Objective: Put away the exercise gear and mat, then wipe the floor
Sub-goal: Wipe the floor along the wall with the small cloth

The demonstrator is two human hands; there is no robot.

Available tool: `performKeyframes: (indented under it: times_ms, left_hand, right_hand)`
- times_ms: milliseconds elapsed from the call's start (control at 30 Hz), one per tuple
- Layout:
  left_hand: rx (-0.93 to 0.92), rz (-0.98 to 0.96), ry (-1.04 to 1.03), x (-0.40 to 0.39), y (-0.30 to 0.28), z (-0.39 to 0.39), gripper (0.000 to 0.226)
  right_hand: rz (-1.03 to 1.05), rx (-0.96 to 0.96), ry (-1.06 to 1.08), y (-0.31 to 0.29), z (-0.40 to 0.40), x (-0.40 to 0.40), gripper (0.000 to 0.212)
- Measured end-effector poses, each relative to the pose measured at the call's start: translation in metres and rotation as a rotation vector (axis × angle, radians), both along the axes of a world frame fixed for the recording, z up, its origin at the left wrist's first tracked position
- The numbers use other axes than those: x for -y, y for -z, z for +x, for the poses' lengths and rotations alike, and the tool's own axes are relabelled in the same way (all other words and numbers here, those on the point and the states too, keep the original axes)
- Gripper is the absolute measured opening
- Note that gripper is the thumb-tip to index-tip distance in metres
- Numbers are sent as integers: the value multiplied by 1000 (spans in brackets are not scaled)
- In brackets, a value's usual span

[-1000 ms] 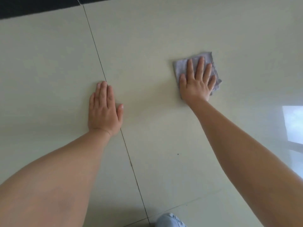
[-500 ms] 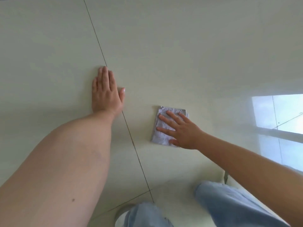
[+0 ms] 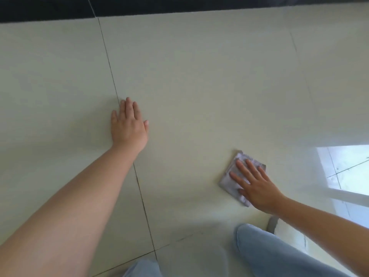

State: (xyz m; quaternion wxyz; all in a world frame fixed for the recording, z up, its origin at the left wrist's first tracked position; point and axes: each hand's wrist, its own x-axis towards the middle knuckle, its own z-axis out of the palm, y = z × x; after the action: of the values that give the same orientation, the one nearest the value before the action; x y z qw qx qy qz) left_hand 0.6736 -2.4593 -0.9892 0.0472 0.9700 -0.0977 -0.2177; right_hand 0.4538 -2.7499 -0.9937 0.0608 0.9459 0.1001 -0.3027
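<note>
The left hand lies flat on the floor left of the frame's centre, fingers straight and together, thumb out to the right, grasping nothing; its bare forearm runs down to the lower left corner. A dark grout line runs from the top of the frame down under this hand and on toward the bottom, where a second seam crosses it. The floor is pale, glossy tile, and a black band borders it along the top edge. In the lower right, the cloth, a small grey folded square, lies on the floor, well apart from the left hand. The right hand presses on it with fingers straight and spread, pointing to the upper left, not curled round it; the palm covers the cloth's lower right part. Below, along the bottom edge, the person's knees in light blue jeans show. At the right edge a bright window reflection gleams on the tile.
</note>
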Motion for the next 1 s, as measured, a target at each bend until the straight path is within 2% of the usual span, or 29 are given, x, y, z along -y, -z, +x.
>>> performKeyframes:
  times_ms: [67,200,267,367,467,567,667,733,800,833,900,933,1000]
  left_hand:
    - [-8,-1,95,20,-3,-6,61]
    - [-8,-11,243,50,-7,2,63]
    - [-20,22,270,62,-8,11,62]
    - [-35,29,196,88,-5,24,61]
    - [93,-96,81,123,11,30,60]
    - [188,-166,-90,145,29,32,73]
    - [222,-176,-105,147,40,31,73]
    - [218,-172,-106,144,43,33,69]
    - [224,-170,-103,143,45,34,65]
    - [217,-169,-102,144,44,36,64]
    - [197,-168,-91,144,44,38,64]
    - [194,-163,-81,143,44,37,63]
    - [217,-144,-62,141,46,38,62]
  right_hand:
    - [-29,-84,274,-10,-12,47,58]
    - [-62,9,1036,-12,28,122,58]
    - [-12,99,1187,-8,85,135,56]
    - [99,143,1148,1,176,120,54]
    - [184,138,772,15,218,62,54]
    - [256,286,353,32,178,9,49]
    - [314,174,175,37,104,34,48]
    - [256,152,249,32,69,87,49]
    - [171,222,517,23,71,135,57]
    - [125,245,710,19,92,152,61]
    - [74,308,1049,13,161,167,55]
    - [48,311,1115,12,200,169,52]
    - [53,290,1097,16,276,161,51]
